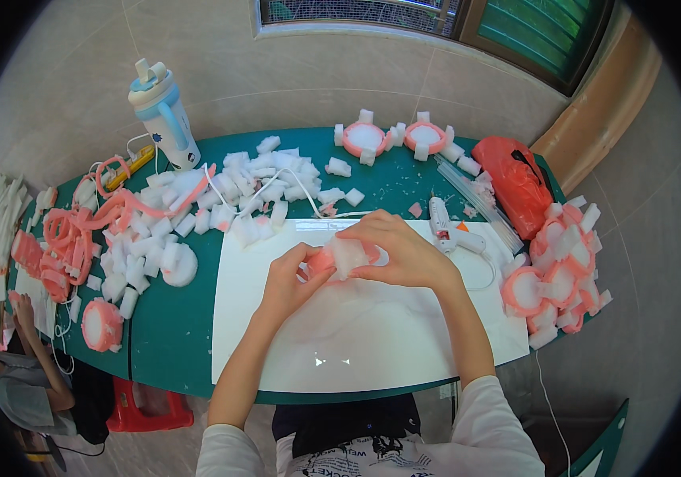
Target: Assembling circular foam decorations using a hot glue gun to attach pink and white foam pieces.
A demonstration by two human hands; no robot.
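Above a white board (301, 342), both my hands hold one pink foam ring with white foam blocks (348, 256) on it. My left hand (289, 278) pinches its left side between thumb and fingers. With thumb below and fingers over the top, my right hand (400, 253) grips the right side. Part of the ring is hidden behind a white block and my fingers. Just right of my right hand, a white glue gun (441, 219) lies on the board with its cable looping beside it.
Loose white foam blocks (257, 179) and pink foam strips (70, 234) cover the left side. Finished-looking rings (559, 274) pile at the right edge, below a red plastic bag (511, 183). A bottle (167, 119) stands far left. Another person's hand (24, 310) works at the left.
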